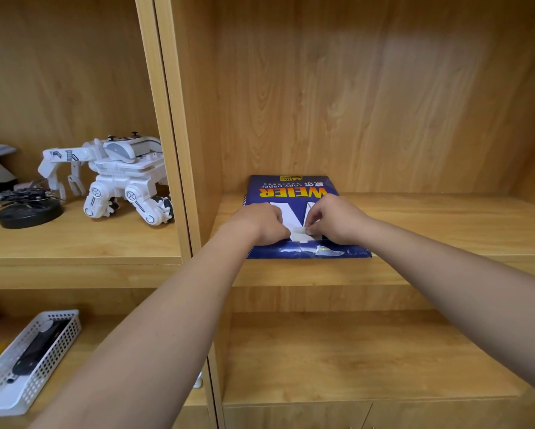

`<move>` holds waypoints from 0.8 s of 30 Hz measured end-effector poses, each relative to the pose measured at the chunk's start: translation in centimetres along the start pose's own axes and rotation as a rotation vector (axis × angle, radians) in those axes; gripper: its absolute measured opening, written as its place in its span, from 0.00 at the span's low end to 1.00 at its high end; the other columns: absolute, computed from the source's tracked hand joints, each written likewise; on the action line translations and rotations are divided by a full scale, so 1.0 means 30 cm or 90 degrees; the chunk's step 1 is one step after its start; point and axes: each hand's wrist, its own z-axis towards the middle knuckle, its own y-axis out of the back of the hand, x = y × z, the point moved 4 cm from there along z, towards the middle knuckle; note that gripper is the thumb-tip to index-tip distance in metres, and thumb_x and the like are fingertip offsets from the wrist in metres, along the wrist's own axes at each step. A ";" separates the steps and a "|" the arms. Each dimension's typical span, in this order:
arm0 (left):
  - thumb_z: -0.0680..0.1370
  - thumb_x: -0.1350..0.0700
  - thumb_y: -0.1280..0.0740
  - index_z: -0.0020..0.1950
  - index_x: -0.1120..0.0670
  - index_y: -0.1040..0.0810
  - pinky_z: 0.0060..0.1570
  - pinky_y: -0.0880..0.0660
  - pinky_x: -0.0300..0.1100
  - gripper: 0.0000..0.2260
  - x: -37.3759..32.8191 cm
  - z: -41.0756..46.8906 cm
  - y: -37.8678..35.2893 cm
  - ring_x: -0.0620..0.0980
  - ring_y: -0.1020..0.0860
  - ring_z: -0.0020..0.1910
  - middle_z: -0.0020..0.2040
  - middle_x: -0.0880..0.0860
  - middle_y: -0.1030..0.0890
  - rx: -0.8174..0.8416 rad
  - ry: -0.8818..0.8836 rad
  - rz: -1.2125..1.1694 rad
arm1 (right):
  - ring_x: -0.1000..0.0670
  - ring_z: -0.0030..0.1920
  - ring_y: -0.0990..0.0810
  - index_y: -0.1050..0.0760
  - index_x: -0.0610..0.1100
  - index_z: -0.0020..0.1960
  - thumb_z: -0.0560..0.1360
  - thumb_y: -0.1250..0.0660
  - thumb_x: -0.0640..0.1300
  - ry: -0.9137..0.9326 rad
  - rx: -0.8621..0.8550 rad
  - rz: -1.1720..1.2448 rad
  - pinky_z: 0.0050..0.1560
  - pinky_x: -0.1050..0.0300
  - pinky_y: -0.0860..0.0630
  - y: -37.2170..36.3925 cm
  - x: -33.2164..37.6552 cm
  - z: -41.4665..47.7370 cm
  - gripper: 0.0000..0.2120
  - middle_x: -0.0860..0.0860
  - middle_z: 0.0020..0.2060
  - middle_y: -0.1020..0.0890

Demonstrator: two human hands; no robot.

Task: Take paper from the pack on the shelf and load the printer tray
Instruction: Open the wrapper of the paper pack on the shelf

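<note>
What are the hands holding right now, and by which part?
The left hand and right hand both pinch the paper pack at its near, torn-open end, on a white edge there; sheets or wrapper flap, I cannot tell.

Pale wood-grain shelving [445, 224] — upright divider [167, 119] left of centre.

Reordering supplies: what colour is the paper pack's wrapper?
The paper pack is dark blue with yellow lettering; head view shows it.
</note>
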 end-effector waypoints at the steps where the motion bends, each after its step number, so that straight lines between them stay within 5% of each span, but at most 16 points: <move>1: 0.76 0.45 0.34 0.58 0.48 0.21 0.57 0.24 0.46 0.14 -0.003 0.002 0.000 0.53 0.23 0.58 0.62 0.48 0.20 0.000 0.004 0.008 | 0.56 0.38 0.25 0.16 0.44 0.40 0.72 0.29 0.40 -0.002 0.004 0.004 0.36 0.58 0.31 0.001 0.001 -0.004 0.04 0.55 0.33 0.19; 5: 0.75 0.44 0.34 0.56 0.47 0.22 0.55 0.24 0.45 0.13 -0.008 0.010 -0.002 0.53 0.23 0.58 0.59 0.48 0.20 -0.007 0.014 0.019 | 0.59 0.34 0.27 0.16 0.45 0.43 0.74 0.30 0.41 0.003 -0.010 0.018 0.34 0.60 0.34 0.004 -0.006 -0.030 0.05 0.60 0.31 0.22; 24: 0.75 0.44 0.32 0.53 0.48 0.21 0.57 0.23 0.47 0.11 -0.013 0.027 0.001 0.50 0.22 0.57 0.69 0.46 0.23 0.007 0.018 0.028 | 0.56 0.34 0.24 0.14 0.41 0.44 0.73 0.28 0.39 -0.006 0.031 0.037 0.32 0.61 0.32 0.027 -0.010 -0.083 0.05 0.47 0.39 0.13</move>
